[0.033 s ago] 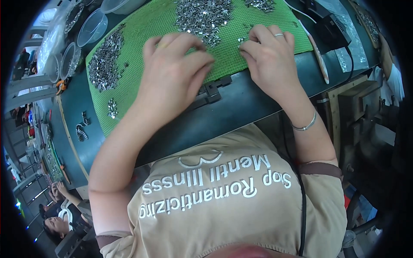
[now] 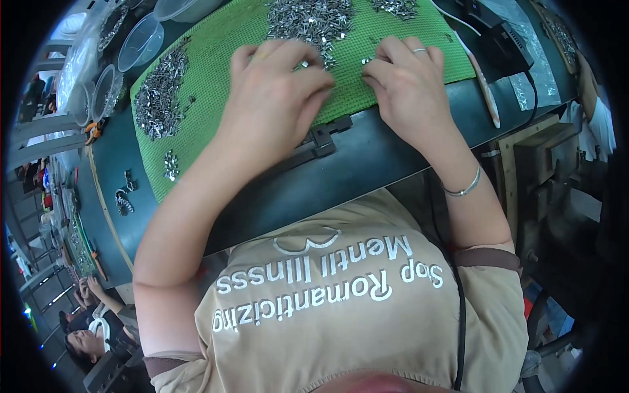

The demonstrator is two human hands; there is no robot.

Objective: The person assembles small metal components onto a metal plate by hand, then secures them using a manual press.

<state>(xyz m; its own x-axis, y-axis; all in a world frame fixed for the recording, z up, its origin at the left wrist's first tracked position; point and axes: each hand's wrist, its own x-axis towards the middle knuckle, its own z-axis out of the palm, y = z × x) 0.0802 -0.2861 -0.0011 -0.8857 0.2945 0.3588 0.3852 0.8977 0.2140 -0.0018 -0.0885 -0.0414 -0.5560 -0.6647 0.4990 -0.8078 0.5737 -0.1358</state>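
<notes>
L hand (image 2: 275, 88) has shifted slightly up & toward frame right vs. earlier in the head view; R hand (image 2: 409, 82) is approx. the same. Both upper centre, fingers curled narrow; can't tell if L holds anything. Bright metal bit (image 2: 365, 61) at R fingertips, grip unclear. Main pile of metal pcs (image 2: 308, 23) is top centre on green mat (image 2: 213, 85), on dark worktop (image 2: 367, 150). Step looks like handling single pcs; next move prob. calls for a fine fingertip pinch.

Left hand (image 2: 272, 98) near central metal-piece pile (image 2: 308, 23); right hand (image 2: 413, 85) over green mat (image 2: 204, 98).
</notes>
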